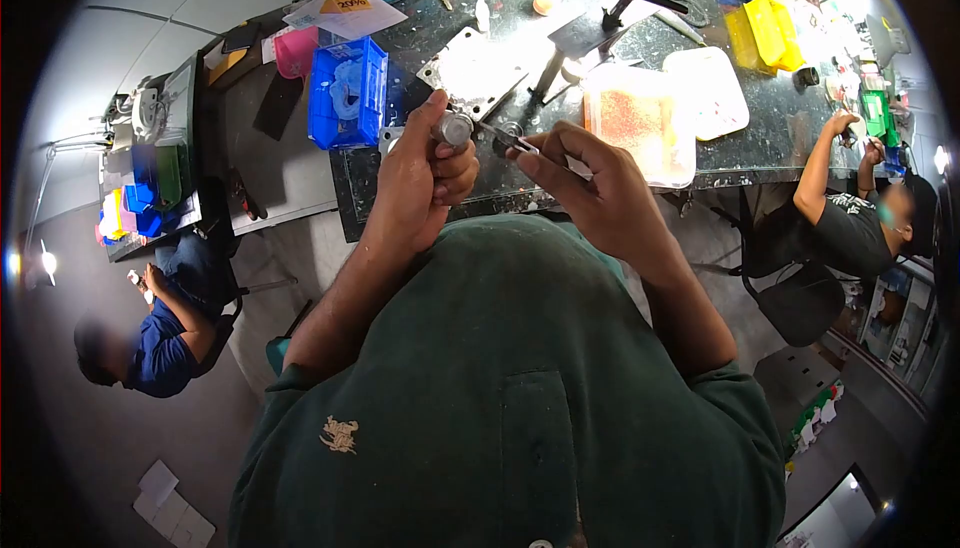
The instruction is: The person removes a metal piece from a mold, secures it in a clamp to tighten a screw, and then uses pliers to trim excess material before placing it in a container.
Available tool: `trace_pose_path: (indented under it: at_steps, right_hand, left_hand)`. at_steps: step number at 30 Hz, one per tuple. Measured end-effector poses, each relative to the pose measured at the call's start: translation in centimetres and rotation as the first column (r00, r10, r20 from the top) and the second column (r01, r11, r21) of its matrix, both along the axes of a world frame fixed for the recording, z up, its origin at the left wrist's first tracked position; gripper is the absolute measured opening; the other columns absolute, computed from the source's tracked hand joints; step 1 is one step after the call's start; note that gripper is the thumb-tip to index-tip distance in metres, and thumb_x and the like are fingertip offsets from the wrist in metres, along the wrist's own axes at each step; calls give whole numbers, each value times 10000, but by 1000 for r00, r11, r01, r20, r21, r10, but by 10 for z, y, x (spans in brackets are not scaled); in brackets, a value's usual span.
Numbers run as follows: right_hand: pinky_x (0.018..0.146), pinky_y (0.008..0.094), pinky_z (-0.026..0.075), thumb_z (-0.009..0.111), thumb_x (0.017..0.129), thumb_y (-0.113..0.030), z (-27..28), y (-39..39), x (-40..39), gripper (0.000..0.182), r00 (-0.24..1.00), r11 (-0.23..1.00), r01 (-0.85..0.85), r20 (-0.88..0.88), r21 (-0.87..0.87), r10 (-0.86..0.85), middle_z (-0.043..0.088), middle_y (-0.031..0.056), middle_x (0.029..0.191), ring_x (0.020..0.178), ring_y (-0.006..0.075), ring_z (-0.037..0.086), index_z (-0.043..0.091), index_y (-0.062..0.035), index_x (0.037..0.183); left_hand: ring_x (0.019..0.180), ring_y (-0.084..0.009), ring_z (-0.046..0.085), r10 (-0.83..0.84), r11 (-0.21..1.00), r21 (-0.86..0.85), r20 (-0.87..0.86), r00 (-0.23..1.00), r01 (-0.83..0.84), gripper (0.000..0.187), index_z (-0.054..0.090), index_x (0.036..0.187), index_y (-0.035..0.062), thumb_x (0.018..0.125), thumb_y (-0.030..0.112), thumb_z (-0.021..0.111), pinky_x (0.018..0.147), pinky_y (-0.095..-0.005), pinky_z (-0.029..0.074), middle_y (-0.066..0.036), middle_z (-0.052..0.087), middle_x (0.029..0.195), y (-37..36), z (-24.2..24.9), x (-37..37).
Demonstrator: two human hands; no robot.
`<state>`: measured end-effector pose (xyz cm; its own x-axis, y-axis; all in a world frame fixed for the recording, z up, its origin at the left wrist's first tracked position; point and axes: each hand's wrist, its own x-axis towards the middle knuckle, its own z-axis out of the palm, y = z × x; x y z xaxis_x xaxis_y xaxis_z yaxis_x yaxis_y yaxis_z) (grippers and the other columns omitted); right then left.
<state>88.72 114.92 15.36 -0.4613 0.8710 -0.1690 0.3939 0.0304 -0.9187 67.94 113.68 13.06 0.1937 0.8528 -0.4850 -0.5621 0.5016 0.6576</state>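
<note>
My left hand [412, 173] is closed around a small round grey-white piece [456, 129], thumb on top and fingers curled beneath. My right hand [605, 188] pinches a slim metal hand tool [510, 140] between thumb and fingertips. The tool points left, its tip close beside the round piece; I cannot tell its exact kind. Both hands are over the front edge of the dark, speckled workbench [400, 51], just ahead of my green shirt. Behind them lies a pale plate with holes [470, 70].
A blue bin [376, 128] stands left of my hands. To the right are a clear container of reddish granules [640, 118] and a white lid [710, 88]. A lamp stand [545, 78] and yellow bin [770, 33] are farther back. People sit at the left and right.
</note>
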Motion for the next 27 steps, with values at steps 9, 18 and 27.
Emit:
trace_pose_path:
  at_steps: [9, 18, 27]
  right_hand:
    - [1007, 522, 395, 652, 878, -141, -9, 4, -15, 167, 986, 734, -26, 137, 678, -92, 614, 125, 878, 871, 315, 630, 529, -35, 841]
    - [835, 449, 477, 635, 845, -69, -12, 3, -20, 116, 990, 804, -40, 129, 594, -47, 579, 114, 869, 799, 315, 608, 531, -30, 879]
    - [637, 405, 485, 620, 883, -127, -28, 4, -27, 133, 987, 890, 1, 144, 457, -75, 576, 113, 796, 823, 301, 619, 533, -27, 888]
  left_hand:
    - [453, -54, 238, -47, 997, -49, 167, 985, 56, 467, 360, 662, 151, 985, 484, 422, 417, -230, 183, 63, 255, 558, 0, 5, 3]
    - [480, -52, 258, -11, 1000, 14, 192, 981, 8, 516, 348, 667, 121, 999, 517, 367, 439, -223, 200, 58, 242, 581, -2, 5, 9]
    - [496, -53, 248, -59, 998, 0, 140, 988, 60, 500, 380, 702, 122, 1006, 517, 354, 447, -223, 200, 56, 260, 604, -5, 7, 14]
